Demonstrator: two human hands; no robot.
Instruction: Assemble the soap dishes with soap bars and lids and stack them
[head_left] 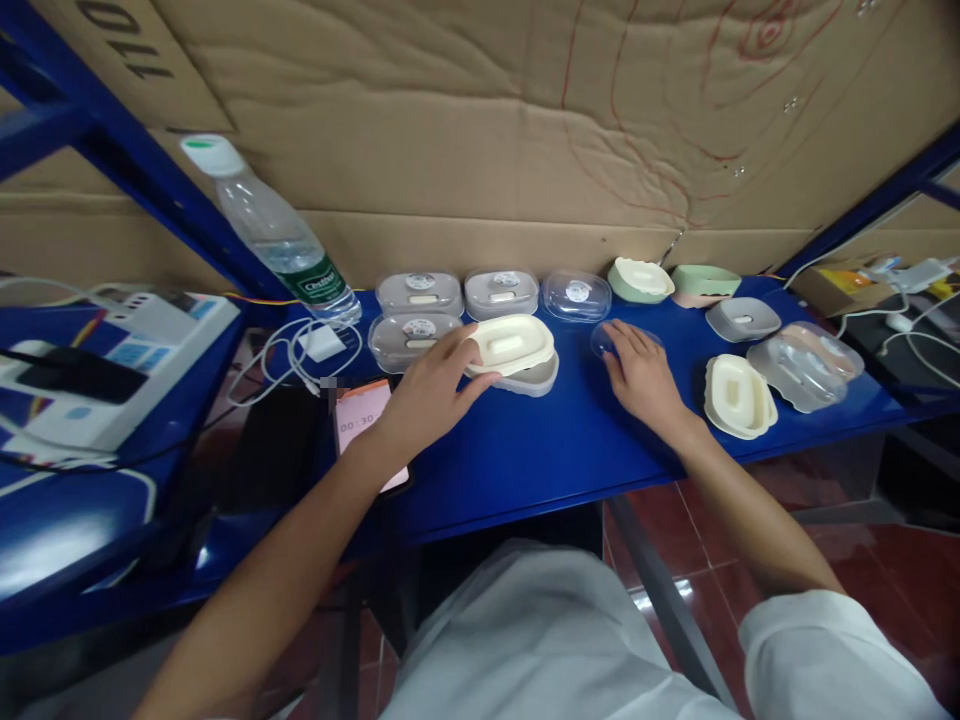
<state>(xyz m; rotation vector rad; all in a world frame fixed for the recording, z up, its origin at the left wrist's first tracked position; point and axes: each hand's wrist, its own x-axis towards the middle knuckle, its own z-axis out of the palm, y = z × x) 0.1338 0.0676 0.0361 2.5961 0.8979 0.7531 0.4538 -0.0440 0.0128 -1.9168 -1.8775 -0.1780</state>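
Note:
My left hand (pixel 442 385) grips the left end of a cream soap-dish tray (pixel 516 343), thumb at the near edge and fingers at the far side. The tray sits tilted over a grey soap-dish base (pixel 538 379), which it partly covers. To the right, my right hand (pixel 641 370) has its fingers curled over a clear plastic lid (pixel 602 340) on the blue table; much of that lid is hidden under the hand. Another clear lid (pixel 577 296) with a round sticker lies behind, between the two hands.
Lidded grey soap dishes (pixel 420 294) stand at the back left. Green and cream parts (pixel 641 280), a cream tray (pixel 739 396) and nested clear lids (pixel 806 366) lie at right. A water bottle (pixel 289 250), white cable (pixel 259 365) and phone (pixel 360 415) are at left.

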